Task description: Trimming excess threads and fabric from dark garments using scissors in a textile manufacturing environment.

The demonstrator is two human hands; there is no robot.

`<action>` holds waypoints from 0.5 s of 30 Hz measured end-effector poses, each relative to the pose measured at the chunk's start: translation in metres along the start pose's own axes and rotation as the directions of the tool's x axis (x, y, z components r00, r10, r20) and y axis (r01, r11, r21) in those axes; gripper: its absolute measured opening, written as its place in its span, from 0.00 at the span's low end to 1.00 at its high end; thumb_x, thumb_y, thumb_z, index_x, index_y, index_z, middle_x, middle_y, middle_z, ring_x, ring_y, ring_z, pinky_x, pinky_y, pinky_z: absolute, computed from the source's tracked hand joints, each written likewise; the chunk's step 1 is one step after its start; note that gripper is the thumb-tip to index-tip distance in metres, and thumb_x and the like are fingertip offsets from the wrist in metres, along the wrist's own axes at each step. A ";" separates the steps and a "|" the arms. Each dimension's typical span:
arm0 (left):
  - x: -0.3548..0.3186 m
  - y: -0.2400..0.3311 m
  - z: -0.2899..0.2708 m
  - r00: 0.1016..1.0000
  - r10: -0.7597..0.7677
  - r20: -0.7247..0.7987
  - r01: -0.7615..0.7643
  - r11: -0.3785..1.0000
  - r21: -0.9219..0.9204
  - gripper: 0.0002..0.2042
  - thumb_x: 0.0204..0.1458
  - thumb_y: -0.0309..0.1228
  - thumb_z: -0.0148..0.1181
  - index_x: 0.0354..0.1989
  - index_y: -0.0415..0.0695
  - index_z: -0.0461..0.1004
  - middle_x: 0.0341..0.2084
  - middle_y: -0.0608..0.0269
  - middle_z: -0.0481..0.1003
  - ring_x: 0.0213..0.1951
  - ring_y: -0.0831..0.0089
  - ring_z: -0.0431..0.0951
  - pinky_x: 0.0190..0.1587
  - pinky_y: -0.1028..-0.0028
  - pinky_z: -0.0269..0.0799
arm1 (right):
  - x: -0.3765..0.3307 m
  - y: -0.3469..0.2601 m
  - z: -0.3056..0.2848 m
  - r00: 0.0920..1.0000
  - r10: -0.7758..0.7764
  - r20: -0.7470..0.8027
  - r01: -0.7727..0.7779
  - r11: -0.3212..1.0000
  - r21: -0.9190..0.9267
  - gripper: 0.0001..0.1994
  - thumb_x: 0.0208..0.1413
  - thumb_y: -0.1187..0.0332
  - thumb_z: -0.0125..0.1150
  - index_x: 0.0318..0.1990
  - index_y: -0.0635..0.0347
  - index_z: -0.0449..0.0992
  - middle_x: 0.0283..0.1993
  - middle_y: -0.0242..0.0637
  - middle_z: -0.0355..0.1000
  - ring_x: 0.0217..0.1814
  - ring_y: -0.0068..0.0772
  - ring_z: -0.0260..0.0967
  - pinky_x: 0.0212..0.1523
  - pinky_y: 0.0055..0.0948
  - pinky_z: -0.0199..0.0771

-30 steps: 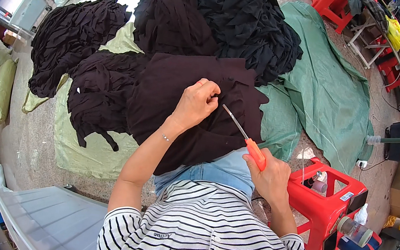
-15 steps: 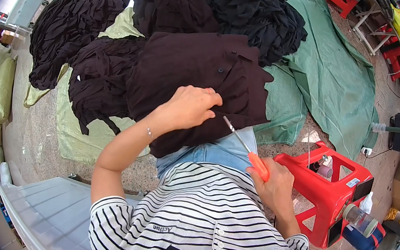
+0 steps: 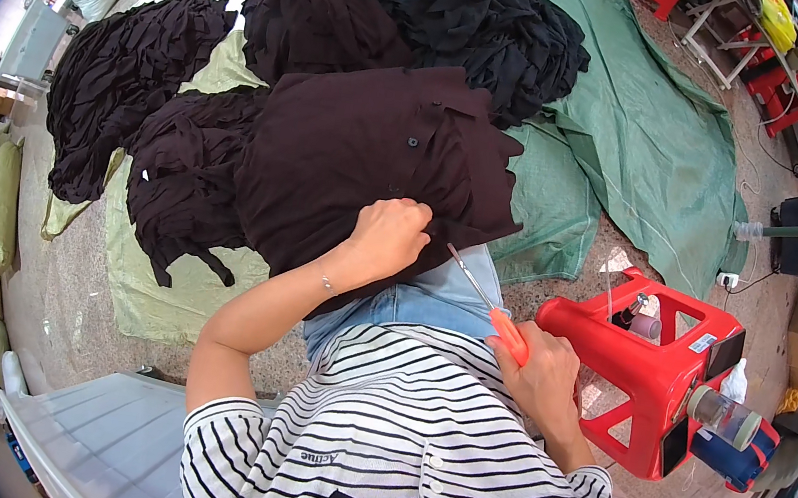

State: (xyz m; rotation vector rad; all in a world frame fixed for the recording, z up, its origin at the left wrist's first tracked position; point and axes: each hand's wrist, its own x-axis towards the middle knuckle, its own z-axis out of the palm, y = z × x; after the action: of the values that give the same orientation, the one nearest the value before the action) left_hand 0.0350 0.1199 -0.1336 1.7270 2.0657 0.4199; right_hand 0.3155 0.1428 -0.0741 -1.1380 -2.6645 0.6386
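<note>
The left hand (image 3: pixel 390 238), looser half a second ago, is curling over the near part of the brown cloth (image 3: pixel 332 145), suggesting handling is shifting nearer; whether it is pinching cannot be told. The cloth is draping over the lap (image 3: pixel 386 310), a button (image 3: pixel 413 141) showing, its right edge jagged. Rightward, the right hand (image 3: pixel 545 377) is gripping an orange-handled tool (image 3: pixel 509 338)

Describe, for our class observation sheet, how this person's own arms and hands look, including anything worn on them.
The short sleeves are white with thin dark stripes, and the forearms below them are bare. A thin, shiny bracelet circles the left wrist. Neither the left hand nor the right hand wears a glove.
</note>
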 end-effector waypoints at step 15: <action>0.005 -0.018 -0.012 0.950 -0.202 0.237 0.307 0.732 -0.609 0.12 0.57 0.32 0.60 0.38 0.33 0.78 0.22 0.52 0.77 0.29 0.73 0.78 0.36 0.68 0.71 | 0.007 -0.004 0.002 1.000 -0.005 -0.026 0.005 1.000 0.021 0.17 0.53 0.55 0.68 0.26 0.58 0.74 0.20 0.40 0.73 0.20 0.45 0.71 0.29 0.39 0.68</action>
State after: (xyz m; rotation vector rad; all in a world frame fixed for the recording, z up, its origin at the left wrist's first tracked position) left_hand 0.0127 0.1220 -0.1321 1.0116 1.7208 0.7693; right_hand 0.3081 0.1449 -0.0742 -1.1258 -2.6319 0.6446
